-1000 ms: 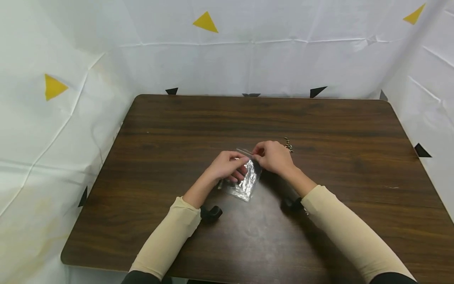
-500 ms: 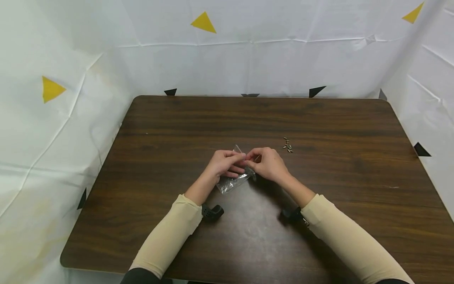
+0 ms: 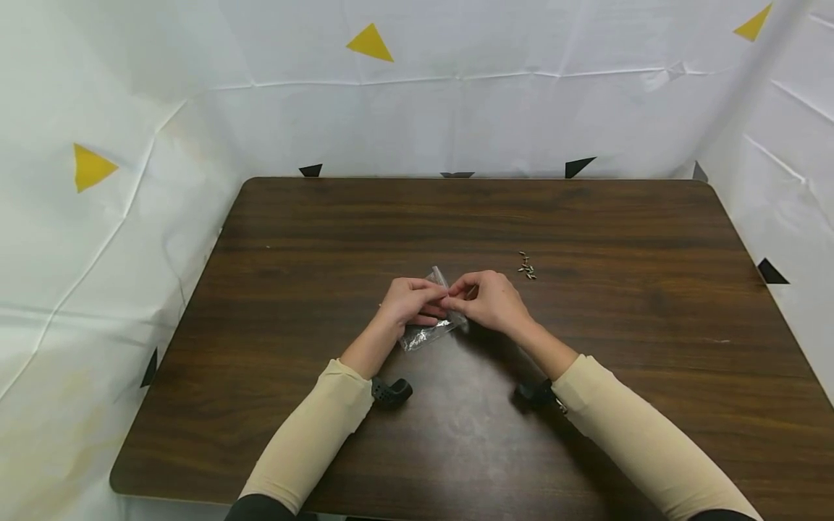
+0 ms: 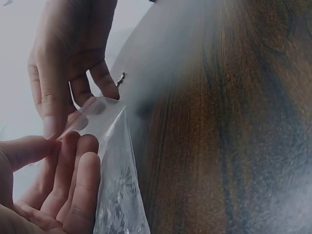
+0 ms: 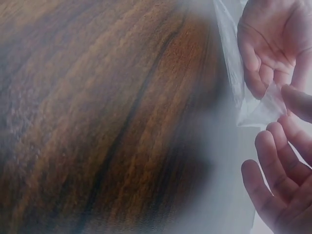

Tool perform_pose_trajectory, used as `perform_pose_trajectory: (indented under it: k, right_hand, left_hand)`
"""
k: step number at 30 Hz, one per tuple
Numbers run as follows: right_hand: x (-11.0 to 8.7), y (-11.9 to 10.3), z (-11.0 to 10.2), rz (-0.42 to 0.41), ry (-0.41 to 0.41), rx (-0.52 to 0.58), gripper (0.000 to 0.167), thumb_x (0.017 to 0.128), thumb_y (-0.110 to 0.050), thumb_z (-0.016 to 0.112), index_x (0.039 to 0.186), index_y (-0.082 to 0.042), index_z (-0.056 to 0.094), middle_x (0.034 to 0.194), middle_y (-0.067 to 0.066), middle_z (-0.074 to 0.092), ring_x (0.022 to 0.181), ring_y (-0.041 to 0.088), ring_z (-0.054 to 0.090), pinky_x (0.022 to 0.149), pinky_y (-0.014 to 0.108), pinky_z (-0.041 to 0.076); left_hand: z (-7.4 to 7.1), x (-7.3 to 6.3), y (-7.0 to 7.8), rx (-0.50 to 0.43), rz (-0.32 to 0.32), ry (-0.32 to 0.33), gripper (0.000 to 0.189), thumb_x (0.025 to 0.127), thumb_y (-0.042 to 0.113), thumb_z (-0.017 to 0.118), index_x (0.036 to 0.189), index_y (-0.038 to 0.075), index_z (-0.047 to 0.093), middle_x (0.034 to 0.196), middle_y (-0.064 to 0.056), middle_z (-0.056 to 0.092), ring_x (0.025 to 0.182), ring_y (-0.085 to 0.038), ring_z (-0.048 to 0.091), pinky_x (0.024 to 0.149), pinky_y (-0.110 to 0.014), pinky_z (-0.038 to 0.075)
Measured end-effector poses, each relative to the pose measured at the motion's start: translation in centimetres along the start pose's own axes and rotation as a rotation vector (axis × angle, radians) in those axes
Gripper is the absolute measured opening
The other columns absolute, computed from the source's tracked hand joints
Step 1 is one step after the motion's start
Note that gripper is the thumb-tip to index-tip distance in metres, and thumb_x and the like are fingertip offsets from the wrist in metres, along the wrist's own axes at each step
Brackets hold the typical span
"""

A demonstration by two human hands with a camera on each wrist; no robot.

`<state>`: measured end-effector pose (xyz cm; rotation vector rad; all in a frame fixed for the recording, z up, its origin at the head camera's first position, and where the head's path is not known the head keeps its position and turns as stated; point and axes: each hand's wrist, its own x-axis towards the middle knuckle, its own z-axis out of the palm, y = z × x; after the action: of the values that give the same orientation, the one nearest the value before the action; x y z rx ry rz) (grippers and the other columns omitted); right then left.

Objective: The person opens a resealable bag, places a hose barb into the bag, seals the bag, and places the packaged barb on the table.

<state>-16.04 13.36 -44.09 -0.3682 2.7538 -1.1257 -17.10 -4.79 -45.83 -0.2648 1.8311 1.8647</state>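
Observation:
A clear plastic zip bag (image 3: 426, 335) is held between both hands above the table. Thumb and fingertips of my left hand (image 3: 410, 300) pinch its mouth edge. My right hand (image 3: 490, 298) pinches the same edge just beside the left fingertips. In the left wrist view the bag (image 4: 119, 185) hangs down past the left fingers, and a reddish strip (image 4: 73, 117) runs along its mouth. The right wrist view shows a bag corner (image 5: 261, 113) between the two hands. Beyond the right hand lies a small pile of metal screw-like pieces (image 3: 528, 269). The bag's contents cannot be made out.
The dark wood-grain table (image 3: 313, 239) has rounded corners. White sheeting (image 3: 417, 123) with yellow and black triangles stands round its back and sides. Black wrist devices (image 3: 391, 393) sit under both forearms, close over the tabletop.
The right hand has moved left and slightly nearer, close to the left fingertips. The bag has turned and narrowed in view. The metal pieces, partly covered before, now show fully.

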Motion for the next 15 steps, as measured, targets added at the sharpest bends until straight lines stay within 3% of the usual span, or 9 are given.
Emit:
perform_pose_trajectory:
  k: [8, 15]
  right_hand:
    - [0.17, -0.15, -0.19, 0.011, -0.024, -0.01, 0.021, 0.084, -0.035, 0.078, 0.089, -0.015, 0.076, 0.079, -0.004, 0.071, 0.073, 0.012, 0.064, 0.066, 0.035, 0.049]
    - [0.54, 0.1, -0.5, 0.018, -0.074, 0.03, 0.018, 0.09, -0.026, 0.071, 0.094, -0.011, 0.078, 0.082, -0.002, 0.072, 0.074, 0.014, 0.062, 0.068, 0.033, 0.048]
  left_hand:
    - [-0.01, 0.05, -0.02, 0.029, 0.029, 0.012, 0.022, 0.086, 0.02, 0.077, 0.097, 0.001, 0.074, 0.079, -0.01, 0.073, 0.067, -0.017, 0.071, 0.055, -0.028, 0.056]
    - [-0.19, 0.37, -0.15, 0.057, 0.05, -0.036, 0.023, 0.089, 0.02, 0.074, 0.101, 0.0, 0.073, 0.087, -0.011, 0.074, 0.072, -0.018, 0.072, 0.057, -0.03, 0.056]
